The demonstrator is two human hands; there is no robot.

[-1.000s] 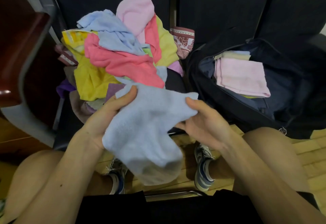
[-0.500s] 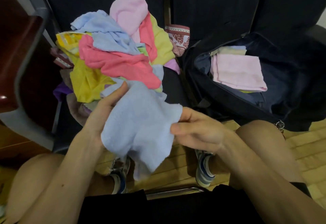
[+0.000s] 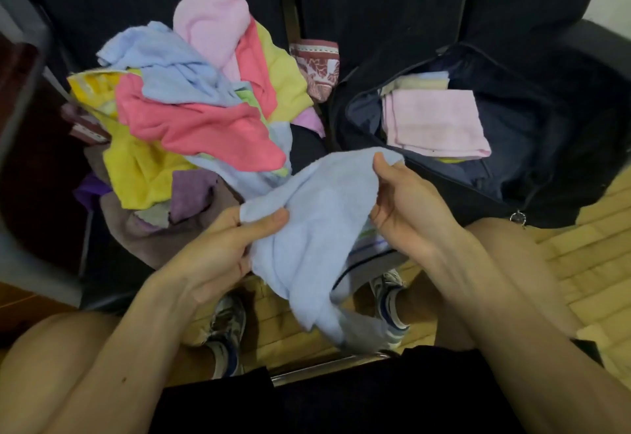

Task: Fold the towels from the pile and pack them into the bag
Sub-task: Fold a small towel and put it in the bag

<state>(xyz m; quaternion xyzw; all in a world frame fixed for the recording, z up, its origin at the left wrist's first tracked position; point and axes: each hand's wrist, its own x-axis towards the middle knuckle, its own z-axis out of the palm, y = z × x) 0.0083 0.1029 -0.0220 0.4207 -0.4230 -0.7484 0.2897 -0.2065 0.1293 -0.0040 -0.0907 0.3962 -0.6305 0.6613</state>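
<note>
Left hand (image 3: 218,256) and right hand (image 3: 406,215) are pinching an unfolded blue towel (image 3: 317,228); a few folded towels (image 3: 433,122) are lying in the bag (image 3: 546,177), a large pile (image 3: 191,109) is waiting.

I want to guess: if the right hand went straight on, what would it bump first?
Past the blue towel it holds, the right hand probably meets the left rim of the bag; depth unclear.
</note>
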